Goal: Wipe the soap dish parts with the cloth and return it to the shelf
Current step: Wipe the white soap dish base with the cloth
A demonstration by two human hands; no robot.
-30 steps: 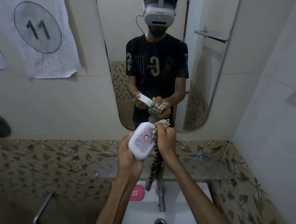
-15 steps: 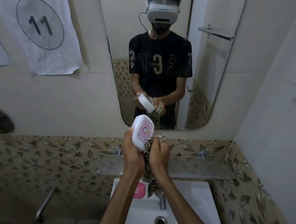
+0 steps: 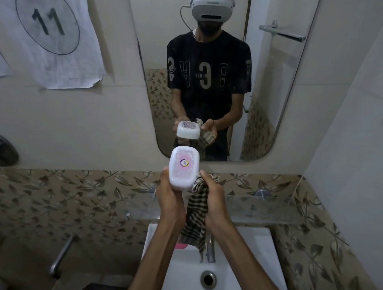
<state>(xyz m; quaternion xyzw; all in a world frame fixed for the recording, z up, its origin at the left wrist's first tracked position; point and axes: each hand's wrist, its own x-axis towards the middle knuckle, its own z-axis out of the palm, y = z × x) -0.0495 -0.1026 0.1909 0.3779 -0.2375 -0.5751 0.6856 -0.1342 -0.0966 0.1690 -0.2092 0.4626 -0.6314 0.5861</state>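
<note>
the left hand (image 3: 170, 198) holds the white soap dish (image 3: 183, 170) up above the glass shelf (image 3: 260, 210), fingers wrapped under it. the right hand (image 3: 214, 196) grips the striped cloth (image 3: 195, 216) against its side. wiping looks half done; the dish is not back on the shelf yet

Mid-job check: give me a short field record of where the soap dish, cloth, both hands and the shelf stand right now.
soap dish: white, lid with round sticker facing the camera, held up in front of the mirror
left hand: grips the soap dish from below
right hand: holds the striped cloth bunched against the dish's right edge
cloth tail: hangs down over the sink
shelf: glass shelf below the hands, dish not yet returned
pink item: partly hidden behind the cloth, unclear
</note>
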